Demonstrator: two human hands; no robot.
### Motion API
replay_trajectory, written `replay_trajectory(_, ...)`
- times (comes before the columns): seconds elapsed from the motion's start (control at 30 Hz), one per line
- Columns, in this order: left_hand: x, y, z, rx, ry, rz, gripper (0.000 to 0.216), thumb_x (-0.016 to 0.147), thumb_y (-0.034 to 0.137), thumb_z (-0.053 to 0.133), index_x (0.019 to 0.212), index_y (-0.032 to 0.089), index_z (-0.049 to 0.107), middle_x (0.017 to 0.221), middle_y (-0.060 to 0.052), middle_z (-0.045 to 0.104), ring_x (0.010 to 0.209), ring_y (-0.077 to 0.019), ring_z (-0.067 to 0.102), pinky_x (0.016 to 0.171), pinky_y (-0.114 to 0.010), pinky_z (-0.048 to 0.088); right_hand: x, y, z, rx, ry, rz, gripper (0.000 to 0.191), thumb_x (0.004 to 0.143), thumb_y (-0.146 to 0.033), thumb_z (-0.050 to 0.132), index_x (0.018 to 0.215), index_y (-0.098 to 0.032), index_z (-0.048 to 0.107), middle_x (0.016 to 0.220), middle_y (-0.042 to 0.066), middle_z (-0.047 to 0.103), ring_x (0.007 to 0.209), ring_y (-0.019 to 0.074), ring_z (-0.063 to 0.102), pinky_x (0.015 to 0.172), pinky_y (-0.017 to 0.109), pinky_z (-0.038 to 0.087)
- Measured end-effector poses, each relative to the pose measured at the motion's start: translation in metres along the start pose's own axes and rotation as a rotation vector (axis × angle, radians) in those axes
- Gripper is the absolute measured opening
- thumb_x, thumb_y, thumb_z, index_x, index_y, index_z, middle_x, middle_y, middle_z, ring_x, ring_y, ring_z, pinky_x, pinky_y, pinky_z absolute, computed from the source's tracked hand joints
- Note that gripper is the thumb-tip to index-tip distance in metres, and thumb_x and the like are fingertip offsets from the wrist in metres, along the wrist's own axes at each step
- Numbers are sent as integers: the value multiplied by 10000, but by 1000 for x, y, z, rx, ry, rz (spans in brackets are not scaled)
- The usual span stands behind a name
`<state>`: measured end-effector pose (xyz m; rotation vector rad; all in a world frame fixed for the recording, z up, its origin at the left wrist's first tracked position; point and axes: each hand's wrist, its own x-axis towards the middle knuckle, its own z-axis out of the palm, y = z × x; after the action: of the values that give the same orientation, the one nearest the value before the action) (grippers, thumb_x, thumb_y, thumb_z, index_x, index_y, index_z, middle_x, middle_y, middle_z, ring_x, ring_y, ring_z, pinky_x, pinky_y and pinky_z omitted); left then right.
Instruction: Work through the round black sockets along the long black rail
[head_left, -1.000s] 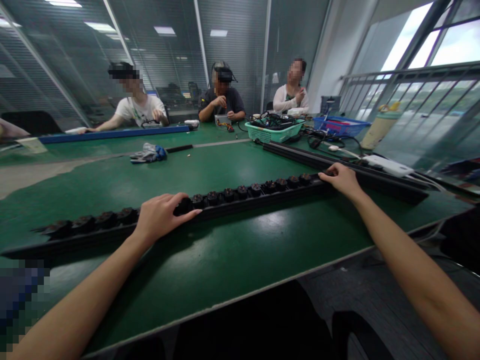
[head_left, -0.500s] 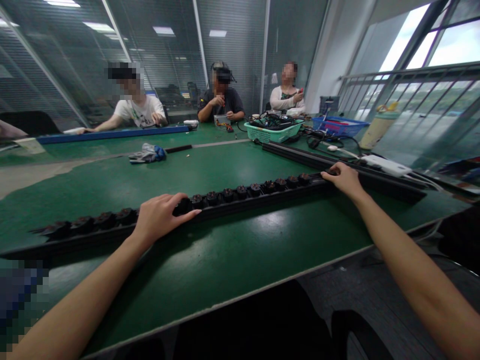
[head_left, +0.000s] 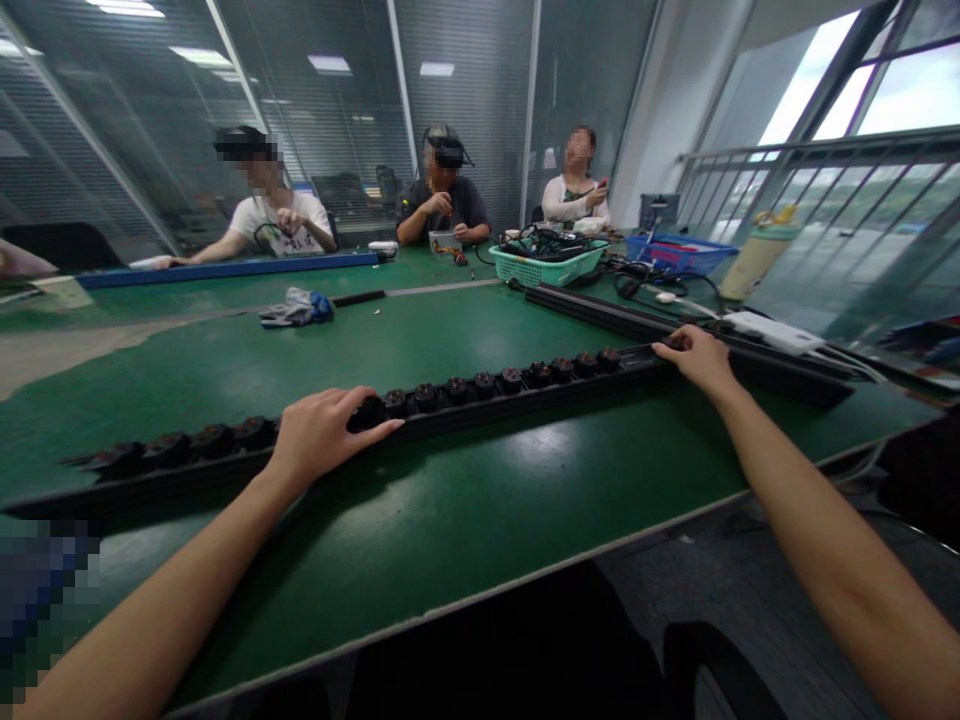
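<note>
Black from end to end, a long strip [head_left: 450, 412] lay slantwise on the green table [head_left: 555, 490], its round sockets [head_left: 512, 380] facing up in a row. Left of the strip's middle, the left hand [head_left: 319, 425] was clamped over it, thumb along the near side and fingers curled round one socket. More sockets ran uncovered rightward, towards the right hand [head_left: 697, 358], well apart from the left; its thumb and forefinger were bent down at the strip's right end, though whether they pinched a part there could not be told. Just behind that hand lay a black rail [head_left: 780, 372], with a white power strip [head_left: 780, 333] beyond. Uneven pressure at the right end could have swung the strip about the left hand's grip; a rightward push could have knocked it into the rail.
</note>
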<state>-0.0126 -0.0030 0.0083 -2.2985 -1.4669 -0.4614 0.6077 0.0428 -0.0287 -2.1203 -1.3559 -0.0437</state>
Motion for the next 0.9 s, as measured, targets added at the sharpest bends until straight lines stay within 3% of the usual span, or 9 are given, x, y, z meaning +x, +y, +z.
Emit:
replay_trajectory(0.47, 0, 1, 0, 1, 15, 0, 729, 931, 844, 462, 1146, 220, 771, 963, -115, 795, 837, -273, 718, 669, -311, 419, 3, 12, -1, -90, 39, 57, 342, 902, -514, 690, 1053, -208, 704, 1048, 137, 726, 957, 287, 581, 857, 411, 314)
replay_trajectory(0.9, 0, 0, -1, -21, 9, 4, 790, 937, 870, 409, 1162, 203, 770, 959, -135, 789, 832, -292, 712, 670, -326, 422, 2, 13, 2, -58, 80, 26, 312, 909, -506, 669, 984, -205, 696, 988, 118, 722, 935, 288, 589, 856, 405, 315)
